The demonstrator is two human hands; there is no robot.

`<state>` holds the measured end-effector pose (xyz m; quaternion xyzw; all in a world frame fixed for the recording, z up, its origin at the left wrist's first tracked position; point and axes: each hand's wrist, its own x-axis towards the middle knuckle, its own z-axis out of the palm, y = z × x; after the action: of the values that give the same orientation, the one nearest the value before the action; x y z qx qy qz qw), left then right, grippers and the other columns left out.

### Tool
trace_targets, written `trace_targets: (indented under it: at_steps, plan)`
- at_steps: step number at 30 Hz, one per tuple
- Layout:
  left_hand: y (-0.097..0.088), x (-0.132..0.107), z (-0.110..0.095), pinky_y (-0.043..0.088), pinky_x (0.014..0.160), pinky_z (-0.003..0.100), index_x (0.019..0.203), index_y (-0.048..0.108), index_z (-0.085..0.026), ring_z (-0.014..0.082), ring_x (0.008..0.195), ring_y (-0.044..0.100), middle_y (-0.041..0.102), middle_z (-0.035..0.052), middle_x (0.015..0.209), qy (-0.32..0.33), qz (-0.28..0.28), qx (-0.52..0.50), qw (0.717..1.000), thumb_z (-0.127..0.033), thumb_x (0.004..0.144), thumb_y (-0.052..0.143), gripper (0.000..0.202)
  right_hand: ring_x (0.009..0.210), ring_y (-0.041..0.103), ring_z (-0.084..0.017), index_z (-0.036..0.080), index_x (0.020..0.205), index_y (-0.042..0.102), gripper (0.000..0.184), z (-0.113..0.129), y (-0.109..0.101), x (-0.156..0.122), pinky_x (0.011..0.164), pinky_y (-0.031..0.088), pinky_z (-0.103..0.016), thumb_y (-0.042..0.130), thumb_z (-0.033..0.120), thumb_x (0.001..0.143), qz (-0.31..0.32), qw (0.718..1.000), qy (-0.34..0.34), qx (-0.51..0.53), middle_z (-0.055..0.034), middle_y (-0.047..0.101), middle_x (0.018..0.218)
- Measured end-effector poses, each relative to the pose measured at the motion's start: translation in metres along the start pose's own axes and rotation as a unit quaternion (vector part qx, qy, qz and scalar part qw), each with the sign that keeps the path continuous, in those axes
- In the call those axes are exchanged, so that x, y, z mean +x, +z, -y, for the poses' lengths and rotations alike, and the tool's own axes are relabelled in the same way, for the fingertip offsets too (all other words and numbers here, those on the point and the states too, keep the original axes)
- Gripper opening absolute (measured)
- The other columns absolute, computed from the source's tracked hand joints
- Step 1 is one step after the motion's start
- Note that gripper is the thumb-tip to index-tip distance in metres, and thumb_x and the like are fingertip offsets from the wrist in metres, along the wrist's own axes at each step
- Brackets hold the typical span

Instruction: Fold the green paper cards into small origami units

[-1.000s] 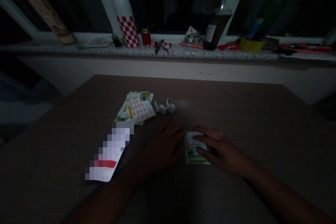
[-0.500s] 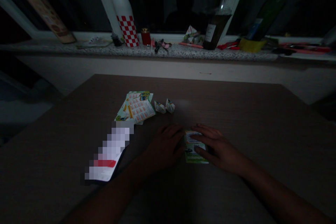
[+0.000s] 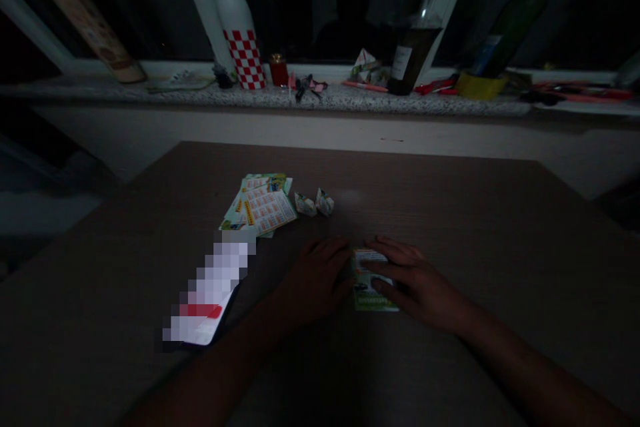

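Note:
A small green and white printed paper slip lies flat on the table between my hands. My right hand rests over its right side, fingers stretched out and apart, covering part of the print. At the slip's left edge is my left hand, palm down with its fingers extended; its fingertips touch or nearly touch the paper. Beyond my left hand sit two small folded paper pieces. A loose stack of similar printed slips lies to their left.
A lit phone, its screen blurred out, lies left of my left forearm on the brown table. Along the granite windowsill stand a red-checked white bottle, a red jar, a dark cup and a green bottle.

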<state>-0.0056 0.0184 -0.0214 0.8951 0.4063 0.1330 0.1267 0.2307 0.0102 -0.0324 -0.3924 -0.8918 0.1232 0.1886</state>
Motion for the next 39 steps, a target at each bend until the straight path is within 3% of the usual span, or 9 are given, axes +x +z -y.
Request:
trace_targets:
  at_steps: [39]
  plan:
    - [0.0012, 0.0005, 0.0001, 0.028, 0.11, 0.043, 0.131, 0.046, -0.017, 0.0236, 0.13, 0.04, 0.046, 0.009, 0.141, -0.007, -0.003, -0.004, 1.0, -0.031, 0.09, 0.048, 0.043, 0.131, 0.041, -0.029, 0.03, 0.124, 0.059, 0.033, 0.0015, -0.0015, 0.0007, 0.102, 0.038, -0.053, 0.051, 0.029, 0.092, 0.016, 1.0, -0.003, -0.014, -0.0074, 0.049, 0.141]
